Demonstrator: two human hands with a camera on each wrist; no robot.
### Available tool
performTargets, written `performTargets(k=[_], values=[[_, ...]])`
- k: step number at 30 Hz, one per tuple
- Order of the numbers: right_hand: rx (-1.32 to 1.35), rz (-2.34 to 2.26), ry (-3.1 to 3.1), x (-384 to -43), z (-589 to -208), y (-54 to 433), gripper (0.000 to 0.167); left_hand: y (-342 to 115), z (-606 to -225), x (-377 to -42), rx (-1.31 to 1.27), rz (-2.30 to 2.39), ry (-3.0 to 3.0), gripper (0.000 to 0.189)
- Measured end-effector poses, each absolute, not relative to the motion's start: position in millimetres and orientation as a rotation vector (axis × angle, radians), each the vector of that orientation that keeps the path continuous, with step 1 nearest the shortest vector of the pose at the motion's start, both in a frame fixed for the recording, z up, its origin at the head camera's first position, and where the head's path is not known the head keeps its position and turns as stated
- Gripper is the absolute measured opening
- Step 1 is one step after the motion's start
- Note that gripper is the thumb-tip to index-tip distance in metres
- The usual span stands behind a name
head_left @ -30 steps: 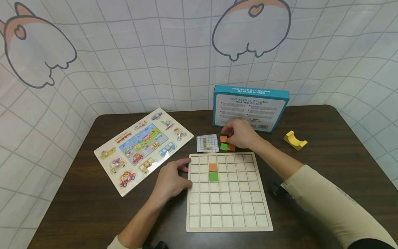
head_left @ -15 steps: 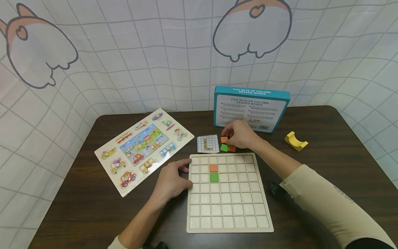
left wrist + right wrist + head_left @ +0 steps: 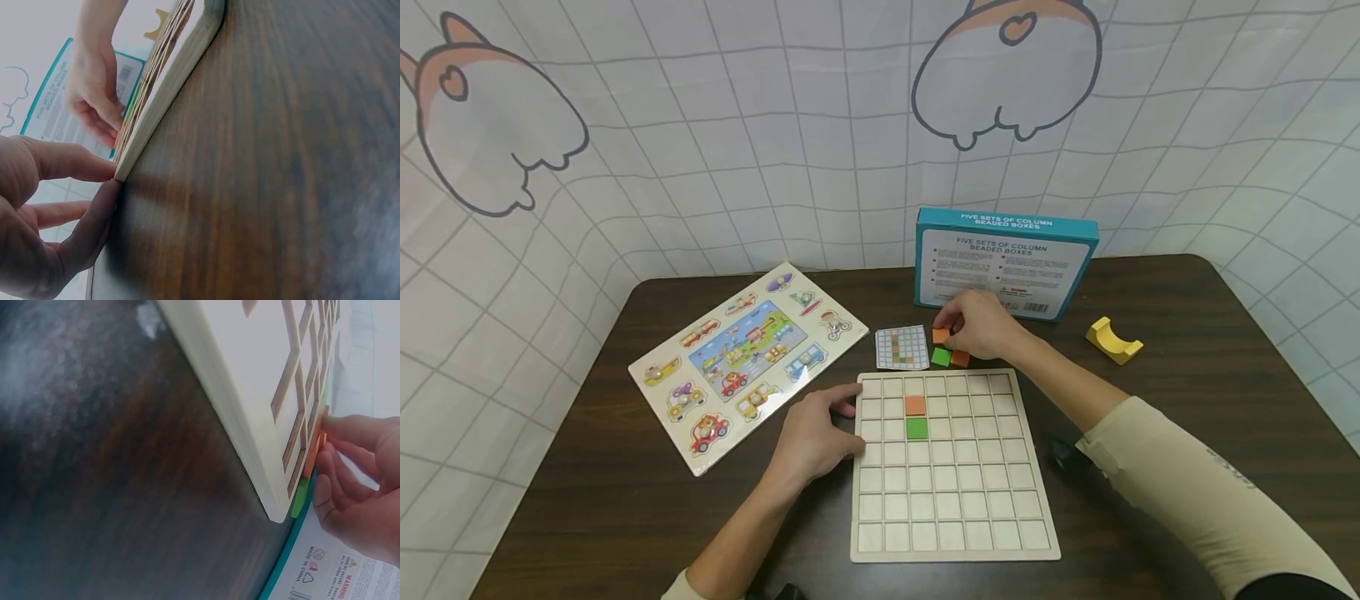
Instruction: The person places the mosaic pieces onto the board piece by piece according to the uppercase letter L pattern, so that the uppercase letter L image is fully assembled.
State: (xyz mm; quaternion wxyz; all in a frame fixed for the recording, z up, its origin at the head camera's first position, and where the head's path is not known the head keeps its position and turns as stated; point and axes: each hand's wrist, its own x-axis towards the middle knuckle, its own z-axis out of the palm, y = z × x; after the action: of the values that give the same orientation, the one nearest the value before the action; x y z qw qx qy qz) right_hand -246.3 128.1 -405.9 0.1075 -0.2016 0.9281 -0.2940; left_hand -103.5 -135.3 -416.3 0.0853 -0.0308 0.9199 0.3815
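A square wooden grid board [image 3: 955, 503] lies in the middle of the table, with an orange tile [image 3: 915, 406] and a green tile [image 3: 917, 428] set in its third column. Thumb and index finger of my left hand [image 3: 812, 435] touch the board's left edge, spread apart along it. Beyond the far edge, my right hand [image 3: 983, 323] pinches a loose orange tile [image 3: 941, 336] at its fingertips. Right below that tile are a loose green tile [image 3: 942, 357] and a darker orange tile [image 3: 959, 358], partly under the hand in the head view.
A small pattern card [image 3: 902, 347] lies left of the loose tiles. Behind the right hand stands a teal box [image 3: 1007, 258]. A yellow curved block [image 3: 1112, 340] sits at right, a vehicle picture puzzle [image 3: 748, 362] at left, on the dark wooden table [image 3: 595, 517].
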Motion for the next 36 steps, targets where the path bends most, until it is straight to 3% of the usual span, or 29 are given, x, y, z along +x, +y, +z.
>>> performTargets(k=[36], values=[[-0.62,-1.008,2.685,-212,-389,139,0.022,-134,-415,-104,-0.113,1.123,2.748,0.078]])
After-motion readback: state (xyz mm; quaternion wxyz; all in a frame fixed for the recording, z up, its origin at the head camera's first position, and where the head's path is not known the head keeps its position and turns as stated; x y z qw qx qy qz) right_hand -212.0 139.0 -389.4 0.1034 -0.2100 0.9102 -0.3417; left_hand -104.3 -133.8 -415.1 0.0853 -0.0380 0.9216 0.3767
